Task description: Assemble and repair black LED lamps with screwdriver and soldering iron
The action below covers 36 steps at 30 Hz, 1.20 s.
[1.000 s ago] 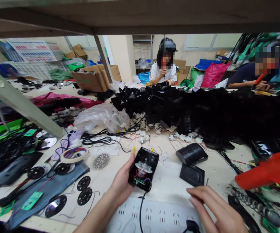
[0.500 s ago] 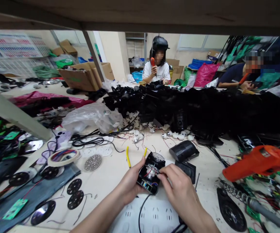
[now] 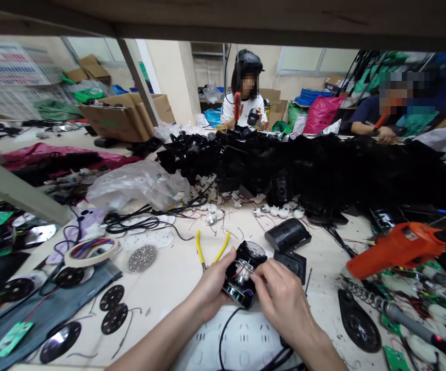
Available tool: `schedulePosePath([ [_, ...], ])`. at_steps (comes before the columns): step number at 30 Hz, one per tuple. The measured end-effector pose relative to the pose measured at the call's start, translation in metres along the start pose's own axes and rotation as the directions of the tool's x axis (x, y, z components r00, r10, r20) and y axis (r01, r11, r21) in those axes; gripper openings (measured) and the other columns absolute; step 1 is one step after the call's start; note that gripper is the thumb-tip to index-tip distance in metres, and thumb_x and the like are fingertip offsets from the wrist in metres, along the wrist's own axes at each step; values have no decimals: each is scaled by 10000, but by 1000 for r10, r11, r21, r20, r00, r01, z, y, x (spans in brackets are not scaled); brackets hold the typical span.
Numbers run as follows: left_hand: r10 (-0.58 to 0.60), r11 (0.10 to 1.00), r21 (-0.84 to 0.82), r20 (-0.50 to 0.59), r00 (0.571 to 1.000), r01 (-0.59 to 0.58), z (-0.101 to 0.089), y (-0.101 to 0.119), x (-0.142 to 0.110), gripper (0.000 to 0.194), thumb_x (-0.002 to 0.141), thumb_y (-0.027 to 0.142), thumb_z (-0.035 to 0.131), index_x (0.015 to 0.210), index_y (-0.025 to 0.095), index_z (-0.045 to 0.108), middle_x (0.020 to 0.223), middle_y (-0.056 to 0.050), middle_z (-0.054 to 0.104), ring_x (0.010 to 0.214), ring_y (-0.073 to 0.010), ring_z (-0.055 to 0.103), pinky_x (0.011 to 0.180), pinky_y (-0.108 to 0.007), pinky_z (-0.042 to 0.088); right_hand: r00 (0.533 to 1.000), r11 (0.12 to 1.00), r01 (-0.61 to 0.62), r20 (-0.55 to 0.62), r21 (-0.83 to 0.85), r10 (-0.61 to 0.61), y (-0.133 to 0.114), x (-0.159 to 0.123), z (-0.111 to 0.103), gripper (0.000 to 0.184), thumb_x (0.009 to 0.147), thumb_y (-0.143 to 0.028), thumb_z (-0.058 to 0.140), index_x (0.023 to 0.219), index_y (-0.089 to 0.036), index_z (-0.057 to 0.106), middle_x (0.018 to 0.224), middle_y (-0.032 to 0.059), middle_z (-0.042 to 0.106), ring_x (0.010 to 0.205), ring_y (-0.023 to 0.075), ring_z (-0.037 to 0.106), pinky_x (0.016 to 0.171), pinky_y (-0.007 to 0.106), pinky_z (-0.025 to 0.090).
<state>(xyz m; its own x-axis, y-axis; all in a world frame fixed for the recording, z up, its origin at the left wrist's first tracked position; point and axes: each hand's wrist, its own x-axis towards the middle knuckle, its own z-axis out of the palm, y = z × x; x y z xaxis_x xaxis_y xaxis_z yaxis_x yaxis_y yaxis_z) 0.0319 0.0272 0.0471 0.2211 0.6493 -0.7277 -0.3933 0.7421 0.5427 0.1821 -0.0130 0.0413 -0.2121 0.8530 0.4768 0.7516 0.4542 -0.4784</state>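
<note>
Two hands (image 3: 212,288) (image 3: 284,293) have come together at one black device (image 3: 243,273).

We had before us an open, boxy black plastic housing (image 3: 232,277) with thin red wires (image 3: 240,270) inside. Around it we saw slender yellow-handled metal pliers (image 3: 199,250), a white, dark-slotted plastic power strip (image 3: 233,345), a speckled silver-grey round disc (image 3: 142,257), a cream tape ring (image 3: 91,261), a green rectangular circuit board (image 3: 12,339) and a bright orange gun-shaped plastic tool (image 3: 396,252).

Electronics workshop with loose circuit boards (image 3: 12,339)
</note>
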Motion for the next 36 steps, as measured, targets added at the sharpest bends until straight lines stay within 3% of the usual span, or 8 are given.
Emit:
schedulePosePath([
  [8, -36, 997, 69, -130, 991, 46, 7, 9, -3, 282, 889, 384, 587, 922, 118, 672, 718, -92, 731, 586, -224, 664, 557, -324, 531, 971, 994, 74, -231, 80, -54, -13, 6, -36, 185, 932, -62, 484, 829, -169, 592, 726, 34, 601, 680, 153, 577, 648, 266, 469],
  [13, 116, 956, 282, -122, 986, -78, -1, 14, 8, 399, 893, 469, 518, 1046, 130, 661, 877, -121, 755, 712, -258, 701, 638, -388, 569, 943, 973, 68, -304, -220, -135, 20, -9, -53, 162, 919, -48, 547, 821, -159, 615, 727, 43, 604, 693, 160, 575, 675, 278, 465],
  [17, 471, 601, 713, 47, 881, -360, -14, 19, 26, 554, 886, 598, 394, 1115, 171, 662, 1098, -108, 739, 1008, -297, 675, 887, -402, 524, 958, 882, 109, -190, -458, -217, 59, -35, -42, 232, 934, -47, 514, 754, -155, 614, 691, 59, 575, 663, 184, 501, 643, 319, 420],
  [25, 569, 215, 920, 155, 807, -328, -14, 30, 33, 499, 871, 553, 418, 1134, 197, 648, 1200, -128, 679, 1174, -352, 571, 1026, -483, 400, 955, 884, 146, -169, -445, -243, 80, -59, -24, 247, 968, -59, 435, 867, -144, 644, 775, 84, 631, 702, 184, 526, 641, 305, 475],
  [29, 688, -184, 920, 372, 623, -346, -8, 31, 26, 502, 898, 509, 412, 1188, 152, 612, 1158, -158, 641, 1107, -369, 547, 958, -529, 428, 969, 907, 99, -169, -408, -182, 72, -60, -29, 271, 966, -49, 402, 898, -144, 647, 810, 86, 639, 738, 179, 578, 655, 299, 536],
  [31, 690, -328, 851, 512, 512, -409, 0, 32, 23, 432, 908, 456, 438, 1155, 153, 622, 1096, -141, 640, 1046, -337, 562, 921, -491, 458, 976, 930, 51, -180, -365, -124, 61, -61, -36, 298, 950, -22, 380, 950, -150, 649, 840, 87, 641, 774, 179, 614, 684, 300, 565],
  [33, 627, -394, 759, 635, 452, -518, 14, 32, 22, 346, 922, 377, 449, 1129, 163, 624, 1055, -121, 639, 1006, -292, 584, 889, -428, 482, 968, 951, -9, -241, -309, -69, 46, -62, -48, 303, 932, -6, 401, 1030, -163, 642, 876, 85, 650, 814, 183, 643, 721, 308, 584],
  [36, 437, -416, 662, 747, 501, -624, 42, 28, 23, 254, 929, 245, 445, 1091, 189, 632, 1047, -94, 644, 952, -233, 625, 833, -344, 498, 865, 946, -155, -502, -284, -9, 23, -58, -70, 257, 900, -47, 565, 1109, -184, 625, 928, 77, 663, 850, 186, 660, 736, 309, 589],
])
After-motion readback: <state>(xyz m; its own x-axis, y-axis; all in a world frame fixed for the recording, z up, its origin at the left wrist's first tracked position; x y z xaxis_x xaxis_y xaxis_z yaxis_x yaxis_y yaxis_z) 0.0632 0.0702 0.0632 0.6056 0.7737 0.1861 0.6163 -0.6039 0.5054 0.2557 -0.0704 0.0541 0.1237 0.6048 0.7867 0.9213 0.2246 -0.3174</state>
